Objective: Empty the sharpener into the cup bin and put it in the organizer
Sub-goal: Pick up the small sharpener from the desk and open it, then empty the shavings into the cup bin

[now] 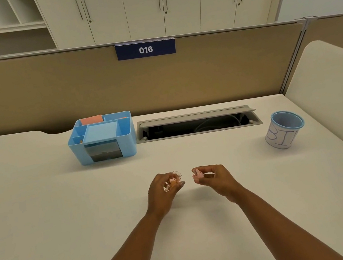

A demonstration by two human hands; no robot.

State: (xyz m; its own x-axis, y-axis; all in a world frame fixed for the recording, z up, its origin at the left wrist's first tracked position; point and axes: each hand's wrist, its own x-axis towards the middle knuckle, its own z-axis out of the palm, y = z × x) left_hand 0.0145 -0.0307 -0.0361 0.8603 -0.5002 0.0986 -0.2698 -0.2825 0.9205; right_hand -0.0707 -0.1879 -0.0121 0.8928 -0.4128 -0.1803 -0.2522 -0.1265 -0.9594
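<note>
A small pencil sharpener sits in two pieces above the middle of the pale desk (44, 221), one piece in each of a person's hands. The clear container half (174, 181), tinted orange-pink with what looks like shavings inside, is pinched in the grip of the left hand (162, 194), thumb below and fingers curled around it. The pink blade half (197, 174), a small blocky cap, is held by the fingertips of the right hand (215, 180). The two pieces are near each other but apart, with a gap of bare desk showing between them.

Toward the far edge of the desk, left of centre, stands a light blue organizer (101, 140) with several open compartments on top and a grey drawer in its front face. An orange-pink pad (92, 120) stands in its back left compartment; a flat blue lid or tray covers the middle section; a small orange item shows in a front left pocket, too small to identify. Near the right edge of the desk stands the cup bin (284, 129), a white paper cup with a blue rim and "BIN" hand-lettered in blue on its side; its contents cannot be seen. Between the organizer and the cup, a grey cable hatch (197, 124) lies open in the desk, with cables visible inside.

Both bare forearms reach in from the near edge, converging toward the centre, wrists slightly raised, hands facing one another. A blue plate reading "016" (145, 49) hangs on the tan partition behind the desk.
</note>
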